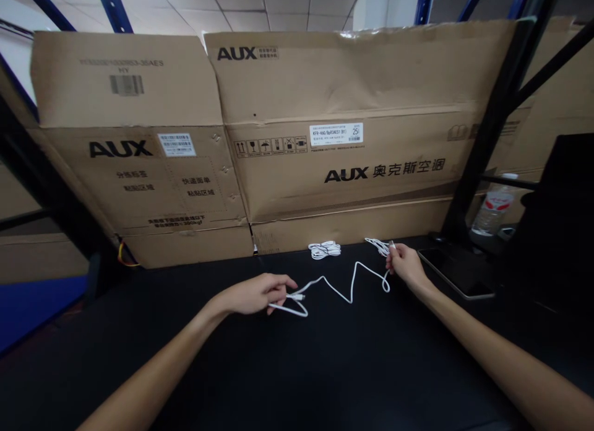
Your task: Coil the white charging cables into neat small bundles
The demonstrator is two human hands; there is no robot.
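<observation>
A white cable point(346, 290) lies in loose waves on the black table point(297, 369) between my hands. My left hand point(260, 293) is closed on one end of it, near a small plug and a loop. My right hand point(404, 264) pinches the other end, where a few turns are gathered. A second white cable point(324, 249), coiled into a small bundle, rests untouched farther back by the cardboard.
Large AUX cardboard boxes point(334, 146) stand as a wall along the table's back edge. A black post point(492, 121) rises at the right, with a dark tablet point(457, 273) at its foot and a plastic bottle point(492, 208) behind it. Blue floor shows at far left.
</observation>
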